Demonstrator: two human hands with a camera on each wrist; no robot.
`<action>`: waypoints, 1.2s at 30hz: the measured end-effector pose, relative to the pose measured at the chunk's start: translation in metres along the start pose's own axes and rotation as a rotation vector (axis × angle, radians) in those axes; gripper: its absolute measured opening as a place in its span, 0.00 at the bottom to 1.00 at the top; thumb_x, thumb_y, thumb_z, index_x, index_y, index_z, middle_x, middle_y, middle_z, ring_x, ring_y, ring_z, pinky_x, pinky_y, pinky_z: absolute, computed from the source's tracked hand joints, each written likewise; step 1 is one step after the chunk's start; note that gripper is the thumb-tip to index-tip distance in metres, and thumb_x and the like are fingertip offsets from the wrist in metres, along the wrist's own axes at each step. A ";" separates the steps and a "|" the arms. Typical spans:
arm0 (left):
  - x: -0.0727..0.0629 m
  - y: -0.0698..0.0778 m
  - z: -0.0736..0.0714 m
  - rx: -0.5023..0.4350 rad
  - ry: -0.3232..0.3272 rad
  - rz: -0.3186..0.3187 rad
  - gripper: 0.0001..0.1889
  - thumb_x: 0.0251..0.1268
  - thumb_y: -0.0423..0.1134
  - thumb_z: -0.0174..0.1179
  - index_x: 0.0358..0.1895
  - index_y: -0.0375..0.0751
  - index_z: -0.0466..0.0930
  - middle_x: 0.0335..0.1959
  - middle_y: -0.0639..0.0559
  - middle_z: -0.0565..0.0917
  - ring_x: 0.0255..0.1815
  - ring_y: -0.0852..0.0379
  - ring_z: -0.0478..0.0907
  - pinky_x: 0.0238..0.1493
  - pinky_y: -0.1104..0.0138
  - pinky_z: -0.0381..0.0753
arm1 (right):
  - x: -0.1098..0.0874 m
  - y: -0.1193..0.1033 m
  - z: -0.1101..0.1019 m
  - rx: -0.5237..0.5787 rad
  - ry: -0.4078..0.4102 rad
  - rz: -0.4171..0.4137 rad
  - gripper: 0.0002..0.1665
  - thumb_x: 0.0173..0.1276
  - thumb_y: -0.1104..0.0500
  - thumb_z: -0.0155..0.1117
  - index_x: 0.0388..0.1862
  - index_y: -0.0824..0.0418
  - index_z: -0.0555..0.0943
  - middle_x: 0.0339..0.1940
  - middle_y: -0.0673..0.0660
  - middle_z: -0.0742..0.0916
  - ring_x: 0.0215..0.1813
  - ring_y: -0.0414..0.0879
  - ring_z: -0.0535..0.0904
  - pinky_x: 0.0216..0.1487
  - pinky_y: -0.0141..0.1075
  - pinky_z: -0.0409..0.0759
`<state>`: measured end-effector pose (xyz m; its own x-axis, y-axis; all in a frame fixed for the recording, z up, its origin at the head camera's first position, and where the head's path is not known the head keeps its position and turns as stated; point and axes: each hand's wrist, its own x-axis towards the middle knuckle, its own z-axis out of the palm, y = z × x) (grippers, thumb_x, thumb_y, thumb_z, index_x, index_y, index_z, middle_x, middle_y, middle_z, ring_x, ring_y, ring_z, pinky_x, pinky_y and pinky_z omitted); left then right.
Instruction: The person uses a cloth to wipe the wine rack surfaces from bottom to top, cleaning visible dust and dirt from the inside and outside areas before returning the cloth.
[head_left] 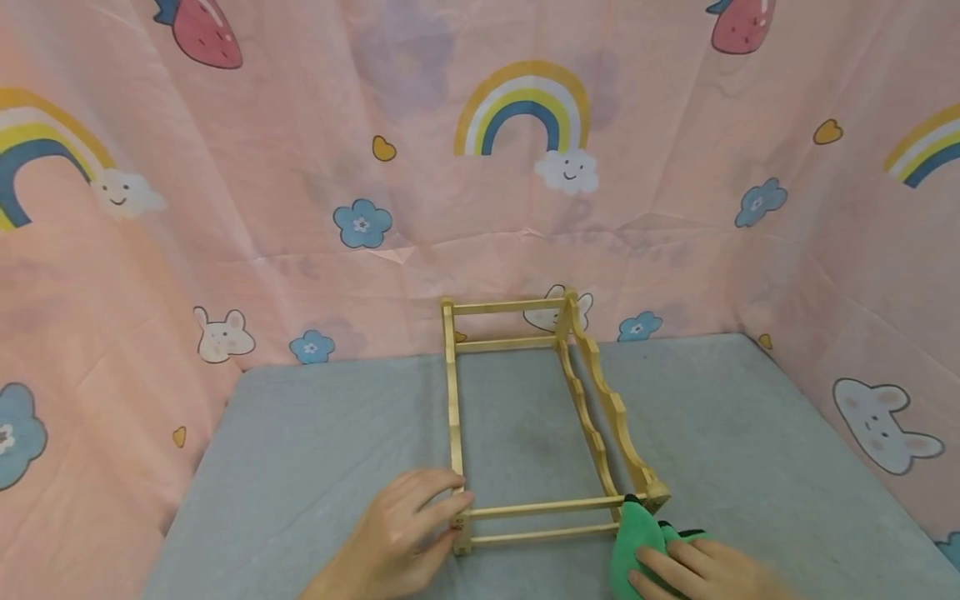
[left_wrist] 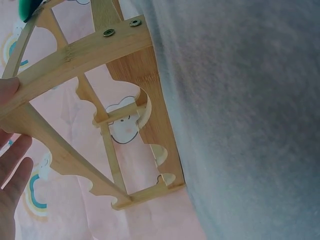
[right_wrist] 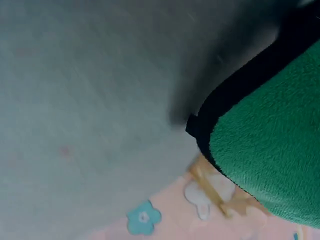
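A light wooden rack (head_left: pixel 453 392) with scalloped side rails lies across the grey surface in the head view. My left hand (head_left: pixel 401 532) grips its near left corner, thumb and fingers about the wood. In the left wrist view, fingertips touch the rack (left_wrist: pixel 65 59) at the left edge. My right hand (head_left: pixel 701 571) holds a folded green cloth (head_left: pixel 633 533) with black edging at the rack's near right corner. Much of the right wrist view is filled by the green cloth (right_wrist: pixel 270 135), which hides the right fingers there.
Grey fabric covers the table (head_left: pixel 322 450). Behind and at both sides hangs a pink curtain (head_left: pixel 292 150) printed with rainbows, flowers and rabbits. The rack's far end stands close to the back curtain.
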<state>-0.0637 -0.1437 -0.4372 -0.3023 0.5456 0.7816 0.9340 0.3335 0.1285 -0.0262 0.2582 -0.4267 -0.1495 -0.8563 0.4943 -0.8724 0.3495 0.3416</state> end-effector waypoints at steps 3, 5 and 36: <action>0.000 0.000 -0.001 0.001 -0.009 -0.004 0.27 0.48 0.28 0.76 0.58 0.37 0.85 0.54 0.42 0.85 0.51 0.49 0.86 0.49 0.59 0.88 | 0.000 -0.002 0.012 0.014 -0.039 -0.002 0.25 0.88 0.43 0.41 0.53 0.51 0.85 0.51 0.52 0.87 0.38 0.40 0.78 0.28 0.25 0.71; 0.000 0.000 -0.001 0.001 -0.013 -0.007 0.27 0.49 0.28 0.76 0.58 0.38 0.85 0.54 0.43 0.85 0.51 0.49 0.86 0.49 0.59 0.88 | 0.000 -0.002 0.019 0.012 -0.098 -0.001 0.26 0.88 0.41 0.39 0.54 0.50 0.84 0.54 0.53 0.86 0.39 0.39 0.77 0.27 0.24 0.68; -0.001 0.002 0.000 -0.003 0.002 -0.031 0.20 0.61 0.30 0.69 0.58 0.37 0.85 0.54 0.43 0.85 0.51 0.49 0.86 0.50 0.60 0.88 | 0.081 -0.026 0.077 0.060 -0.226 -0.112 0.19 0.87 0.42 0.46 0.53 0.45 0.84 0.56 0.50 0.86 0.41 0.36 0.79 0.29 0.22 0.66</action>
<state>-0.0616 -0.1436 -0.4378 -0.3306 0.5337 0.7784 0.9247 0.3481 0.1541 -0.0509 0.1507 -0.4572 -0.1443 -0.9541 0.2624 -0.9143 0.2300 0.3333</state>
